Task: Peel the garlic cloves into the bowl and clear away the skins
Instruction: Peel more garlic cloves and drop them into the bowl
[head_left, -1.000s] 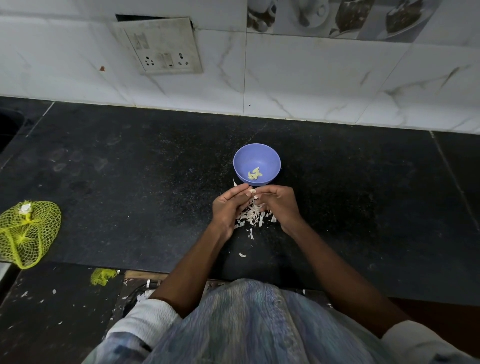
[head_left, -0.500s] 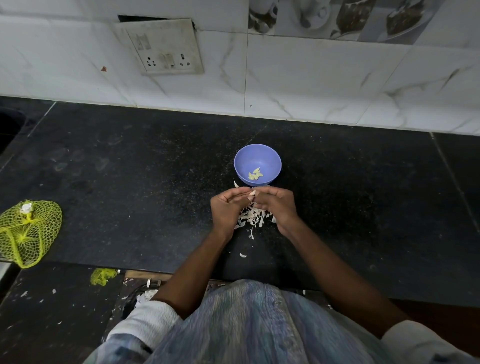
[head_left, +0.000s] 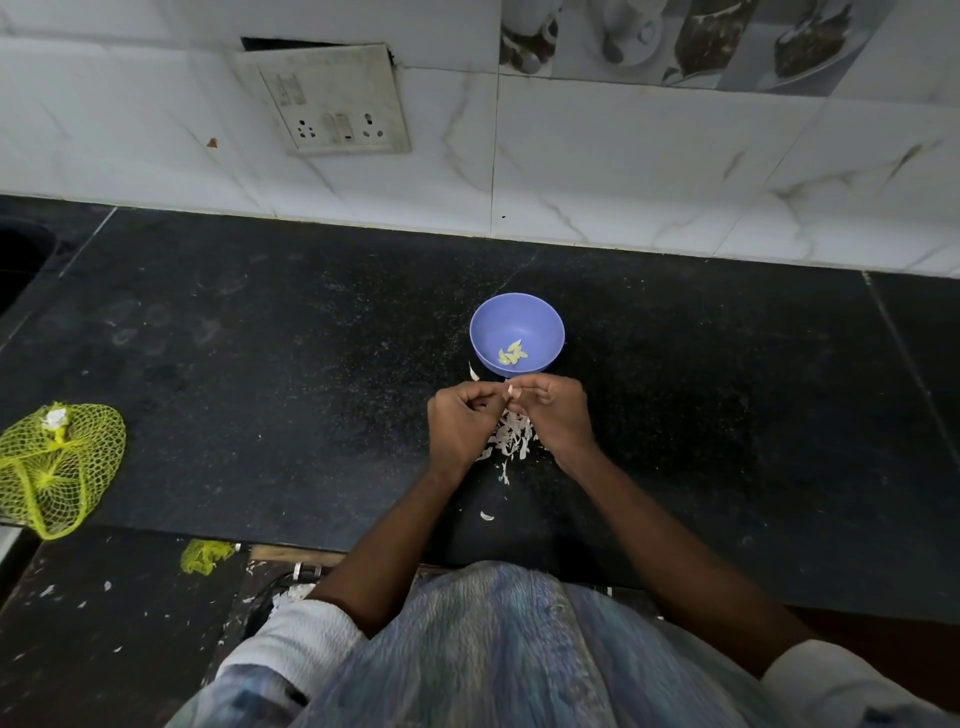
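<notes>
Since 1 second ago both hands have drawn slightly apart and the left fingers have curled tighter; bowl and skins lie as before. Left hand (head_left: 462, 423) and right hand (head_left: 556, 413) hover together just in front of the bowl (head_left: 517, 332), fingertips nearly meeting. Right fingers pinch a small pale garlic clove (head_left: 511, 393); the left fingers are curled toward it, but whether they grip the clove or a bit of skin I cannot tell. Bowl is purple and sits on the black desk (head_left: 260, 364), with a few peeled cloves (head_left: 513, 353) at its bottom. A pile of white skins (head_left: 511, 436) lies on the desk under and between the hands, with 1 stray flake (head_left: 487, 515) nearer the person. Far left on the desk rests a yellow net bag (head_left: 54, 467). A socket plate (head_left: 332, 104) is set in the tiled wall behind.
</notes>
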